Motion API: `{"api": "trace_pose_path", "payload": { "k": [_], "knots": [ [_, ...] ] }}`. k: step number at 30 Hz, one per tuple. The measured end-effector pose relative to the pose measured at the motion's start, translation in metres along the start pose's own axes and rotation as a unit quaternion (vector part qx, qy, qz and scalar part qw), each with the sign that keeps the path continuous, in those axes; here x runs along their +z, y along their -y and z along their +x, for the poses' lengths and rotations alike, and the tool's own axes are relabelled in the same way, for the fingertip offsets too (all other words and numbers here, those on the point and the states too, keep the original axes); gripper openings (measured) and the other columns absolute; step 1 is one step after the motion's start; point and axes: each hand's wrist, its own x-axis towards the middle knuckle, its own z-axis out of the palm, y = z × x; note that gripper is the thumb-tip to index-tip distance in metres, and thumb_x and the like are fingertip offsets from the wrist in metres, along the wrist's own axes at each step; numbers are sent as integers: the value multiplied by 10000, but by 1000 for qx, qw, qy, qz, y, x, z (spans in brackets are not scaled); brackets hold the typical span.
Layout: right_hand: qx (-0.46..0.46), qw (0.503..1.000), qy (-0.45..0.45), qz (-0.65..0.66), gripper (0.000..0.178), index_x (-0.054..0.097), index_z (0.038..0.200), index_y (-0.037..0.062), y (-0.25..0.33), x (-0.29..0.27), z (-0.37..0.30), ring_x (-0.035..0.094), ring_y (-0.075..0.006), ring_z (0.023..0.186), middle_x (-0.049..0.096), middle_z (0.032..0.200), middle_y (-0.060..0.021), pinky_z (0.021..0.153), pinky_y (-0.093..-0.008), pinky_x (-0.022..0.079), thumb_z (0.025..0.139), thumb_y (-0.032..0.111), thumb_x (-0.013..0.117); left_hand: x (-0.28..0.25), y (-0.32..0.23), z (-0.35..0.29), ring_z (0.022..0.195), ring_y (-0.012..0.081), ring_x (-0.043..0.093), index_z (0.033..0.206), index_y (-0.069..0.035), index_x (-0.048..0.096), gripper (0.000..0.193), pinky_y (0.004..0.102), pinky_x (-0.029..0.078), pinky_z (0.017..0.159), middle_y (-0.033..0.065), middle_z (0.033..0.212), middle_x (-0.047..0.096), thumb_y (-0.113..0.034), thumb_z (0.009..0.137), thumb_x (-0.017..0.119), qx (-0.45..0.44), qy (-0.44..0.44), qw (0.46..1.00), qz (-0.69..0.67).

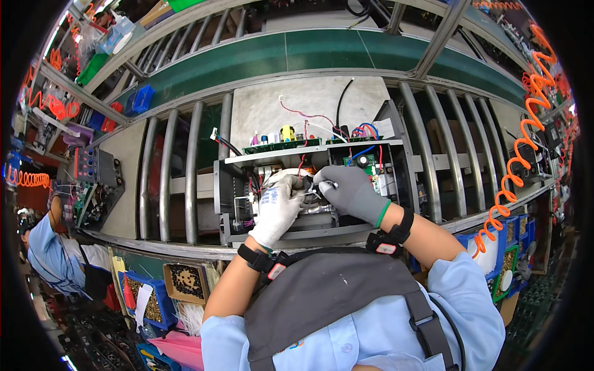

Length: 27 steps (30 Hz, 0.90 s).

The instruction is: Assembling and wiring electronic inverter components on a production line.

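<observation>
Near the conveyor's (168, 179) front edge, left hand (276, 207) and right hand (354, 193) curl inside the case (221, 198), hold unclear; circuit board (372, 169) seated, leads (229, 146) seemingly unconnected.

Blue print (270, 196) is borne by the white glove (276, 216) over the open case (220, 191), and red-and-white labels (276, 271) by the wrist straps (250, 255) just below it. A coloured mark (300, 344) is seen on the blue shirt (346, 340), farther below the case. None can be clearly read.

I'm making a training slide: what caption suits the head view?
White-gloved left hand and grey-gloved right hand at work in an open electronics chassis on a roller conveyor.
</observation>
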Motion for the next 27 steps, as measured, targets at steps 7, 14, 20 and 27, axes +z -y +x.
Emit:
{"api": "trace_pose_path", "payload": {
  "k": [7, 14, 20, 27],
  "knots": [
    [32, 994, 32, -99, 135, 658, 906, 126, 11, 1, 5, 652, -295, 783, 663, 822, -96, 697, -421, 500, 787, 166, 606, -10, 0, 4, 902, 291, 627, 960, -30, 596, 156, 376, 481, 787, 151, 939, 641, -57, 806, 600, 28, 27, 999, 5],
    [6, 997, 9, -70, 132, 664, 917, 138, 5, 5, 1, 655, -287, 813, 672, 871, -75, 709, -405, 510, 809, 126, 590, -12, -5, 9, 929, 312, 596, 914, -33, 558, 162, 389, 473, 803, 126, 908, 613, -18, 764, 618, 99, 21, 995, 8],
    [10, 1000, -7, -16, 119, 657, 913, 143, 0, 6, -1, 647, -298, 808, 664, 848, -84, 714, -424, 500, 815, 153, 589, -10, -5, 14, 880, 316, 599, 906, -31, 547, 170, 399, 479, 764, 127, 853, 602, -7, 750, 610, 101, 16, 994, 27],
    [90, 989, 24, 114, 140, 668, 940, 82, 13, -12, -2, 651, -184, 735, 673, 811, -75, 689, -294, 507, 811, 135, 660, -42, -17, 3, 666, 82, 561, 1087, 9, 565, 265, 232, 477, 651, 40, 847, 653, -112, 857, 616, -127, 157, 848, -490]
  ]
}}
